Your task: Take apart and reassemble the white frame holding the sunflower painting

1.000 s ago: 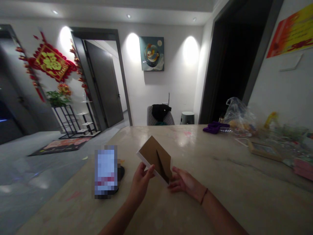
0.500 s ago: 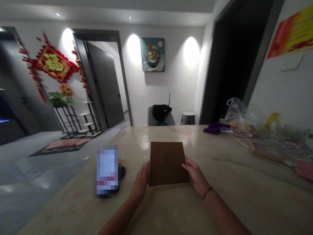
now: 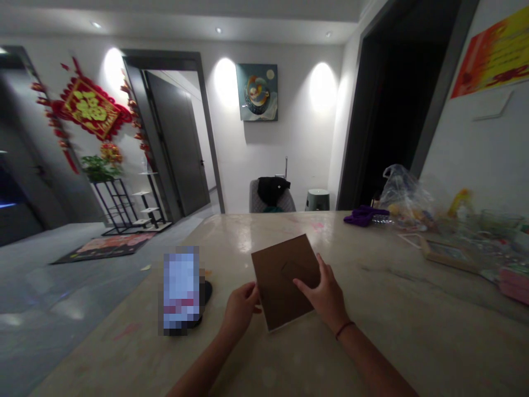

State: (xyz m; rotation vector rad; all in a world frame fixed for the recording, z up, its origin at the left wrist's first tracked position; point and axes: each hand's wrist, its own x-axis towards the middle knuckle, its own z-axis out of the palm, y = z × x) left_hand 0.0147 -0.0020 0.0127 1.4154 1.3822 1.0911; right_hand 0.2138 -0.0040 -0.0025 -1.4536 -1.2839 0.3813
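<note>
A flat picture frame (image 3: 278, 295) is held up above the table with its brown backing toward me. It has a thin pale edge and a cut outline like a stand flap on the back, and it sits tilted. My right hand (image 3: 328, 295) grips its right side, thumb lying across the backing and fingers around the edge. At the left edge, my left hand (image 3: 241, 309) has its fingers curled against the frame; some fingertips are hidden behind it. The frame's front is out of sight.
A phone with a blurred screen (image 3: 181, 286) stands on a dark holder on the marble-look table (image 3: 157, 364), left of my hands. To the right lie a purple cloth (image 3: 363, 216), a clear plastic bag (image 3: 403, 193), a wooden frame (image 3: 446, 255) and a pink item (image 3: 514, 286).
The picture frame has turned counterclockwise from nearly straight to tilted. My right thumb has moved inward over the backing, and my left hand has shifted its hold at the left edge.
</note>
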